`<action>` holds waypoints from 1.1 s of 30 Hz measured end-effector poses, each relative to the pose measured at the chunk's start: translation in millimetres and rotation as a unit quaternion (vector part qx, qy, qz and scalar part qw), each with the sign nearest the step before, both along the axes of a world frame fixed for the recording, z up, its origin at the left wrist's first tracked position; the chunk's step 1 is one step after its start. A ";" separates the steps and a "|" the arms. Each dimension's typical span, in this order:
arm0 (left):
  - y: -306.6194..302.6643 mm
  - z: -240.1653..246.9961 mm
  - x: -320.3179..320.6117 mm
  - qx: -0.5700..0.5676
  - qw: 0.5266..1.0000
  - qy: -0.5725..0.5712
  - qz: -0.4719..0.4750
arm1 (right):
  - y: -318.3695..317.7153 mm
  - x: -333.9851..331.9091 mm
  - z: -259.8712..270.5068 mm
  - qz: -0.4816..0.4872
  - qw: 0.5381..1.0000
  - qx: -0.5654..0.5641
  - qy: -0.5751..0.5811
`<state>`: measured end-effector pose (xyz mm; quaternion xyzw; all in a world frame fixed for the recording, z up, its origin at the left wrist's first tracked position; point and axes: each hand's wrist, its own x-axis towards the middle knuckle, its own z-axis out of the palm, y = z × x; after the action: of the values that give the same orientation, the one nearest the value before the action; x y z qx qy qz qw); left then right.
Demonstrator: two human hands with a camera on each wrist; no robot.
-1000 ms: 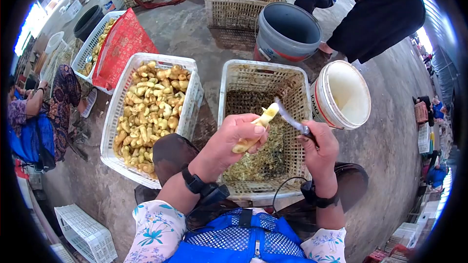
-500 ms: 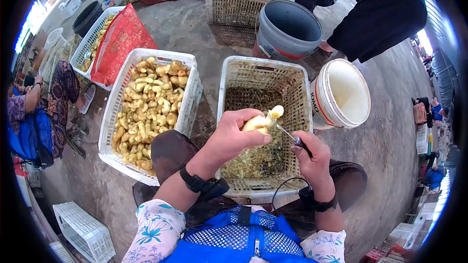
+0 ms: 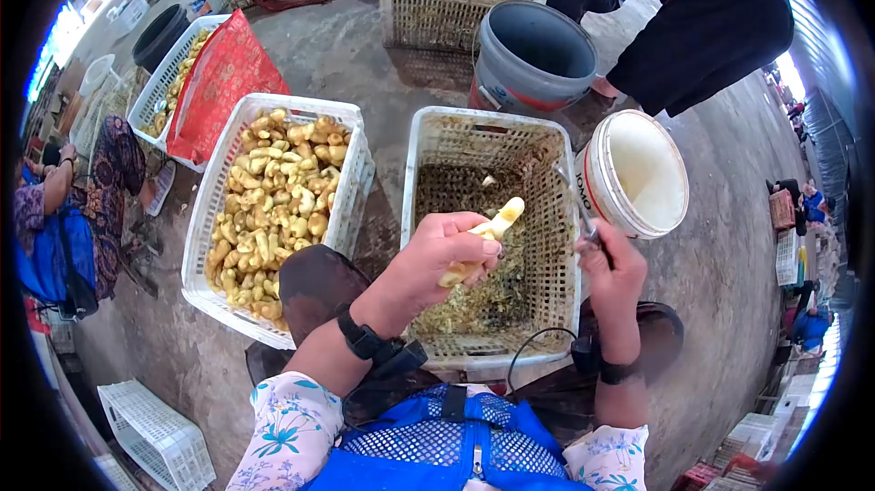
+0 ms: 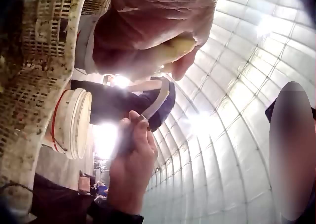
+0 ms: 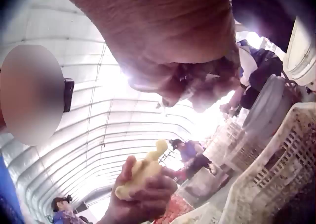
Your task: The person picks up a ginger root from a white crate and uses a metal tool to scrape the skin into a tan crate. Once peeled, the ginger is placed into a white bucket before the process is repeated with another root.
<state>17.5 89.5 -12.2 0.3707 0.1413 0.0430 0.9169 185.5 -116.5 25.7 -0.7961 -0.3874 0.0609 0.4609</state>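
Note:
In the head view my left hand (image 3: 437, 259) grips a pale, peeled piece of ginger (image 3: 503, 215), one knob sticking up past the thumb. My right hand (image 3: 612, 263) holds a small curved knife (image 3: 583, 198) by its handle, blade up and apart from the ginger. The left wrist view shows the curved blade (image 4: 159, 98) with bits stuck along it. Below both hands stands a white slatted crate (image 3: 492, 115) with peelings (image 3: 439, 316) on its bottom. To the left is another white crate (image 3: 190, 259) heaped with ginger pieces (image 3: 273, 209).
A white bucket (image 3: 597, 172) stands right of the peelings crate, and a grey bucket (image 3: 497, 63) behind it. Farther back are a dirty crate (image 3: 428, 17) and seated people. A red bag (image 3: 223, 81) leans on a third crate at left. My knees flank the near crate.
The knife was at the ginger's tip, then lower against it; now it has swung away to the right. The ginger has been turned in my left hand. A pale scrap shows over the crate.

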 end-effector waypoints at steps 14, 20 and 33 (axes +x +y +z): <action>-2.2 12.7 -3.5 0.087 0.994 -0.011 0.059 | -13.4 -29.2 -15.1 0.082 0.993 -0.003 0.086; -0.3 7.3 -3.6 0.022 0.998 -0.038 0.034 | -11.7 -29.0 -15.7 0.087 0.991 0.007 0.098; -3.0 6.2 -2.8 0.049 0.998 -0.029 0.038 | -7.8 -24.8 -29.6 0.131 0.984 0.011 0.116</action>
<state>14.7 86.5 -6.1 0.4085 0.1265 0.0951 0.8989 160.7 -124.3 -3.9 -0.7205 -0.4331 0.2088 0.4997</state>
